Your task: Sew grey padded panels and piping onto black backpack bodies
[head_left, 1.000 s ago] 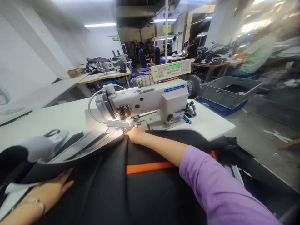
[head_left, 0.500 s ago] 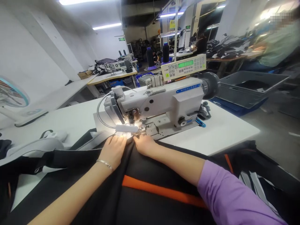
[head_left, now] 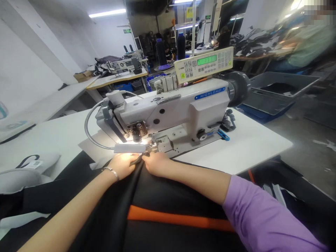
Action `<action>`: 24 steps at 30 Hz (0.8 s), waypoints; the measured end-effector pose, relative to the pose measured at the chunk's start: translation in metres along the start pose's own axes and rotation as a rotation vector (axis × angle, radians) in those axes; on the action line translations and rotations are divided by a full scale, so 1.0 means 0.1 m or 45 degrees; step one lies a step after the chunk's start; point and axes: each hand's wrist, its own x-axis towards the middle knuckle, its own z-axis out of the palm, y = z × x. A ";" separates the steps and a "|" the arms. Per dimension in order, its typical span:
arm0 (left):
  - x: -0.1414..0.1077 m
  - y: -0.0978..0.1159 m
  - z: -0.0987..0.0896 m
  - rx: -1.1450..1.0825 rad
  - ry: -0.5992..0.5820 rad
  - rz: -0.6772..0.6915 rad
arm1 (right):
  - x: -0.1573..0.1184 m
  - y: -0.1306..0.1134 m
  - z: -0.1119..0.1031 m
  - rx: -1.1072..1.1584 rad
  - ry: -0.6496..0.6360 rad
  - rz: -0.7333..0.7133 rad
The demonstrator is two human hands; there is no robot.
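A white sewing machine point(head_left: 173, 108) stands on a white table, its lamp lighting the needle area. Black fabric point(head_left: 157, 196) with an orange strip point(head_left: 178, 217) runs from the needle area down over the table's front edge. My left hand point(head_left: 123, 165), with a silver bracelet at the wrist, grips the fabric edge just in front of the lamp, thumb and fingers closed on it. Close beside it on the right, my right hand point(head_left: 155, 163) pinches the same fabric near the presser foot. The fingertips of both hands are partly hidden.
Grey and white pieces point(head_left: 23, 175) lie on the table at the left. A control panel point(head_left: 204, 64) and thread cones point(head_left: 181, 46) stand behind the machine. A grey crate point(head_left: 278, 92) is at the right, with a blurred person point(head_left: 312, 45) beyond it.
The view has shifted, and the machine appears larger and further left. My left hand has turned, its fingers now pointing right with the thumb below. My right hand still pinches the fabric.
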 end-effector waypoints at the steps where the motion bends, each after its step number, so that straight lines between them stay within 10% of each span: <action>1: -0.02 0.04 0.02 0.048 0.034 0.025 | 0.01 0.01 0.00 0.002 -0.014 -0.006; 24: 0.01 0.08 0.12 0.129 0.249 0.043 | 0.11 -0.11 0.02 -0.030 -0.034 0.038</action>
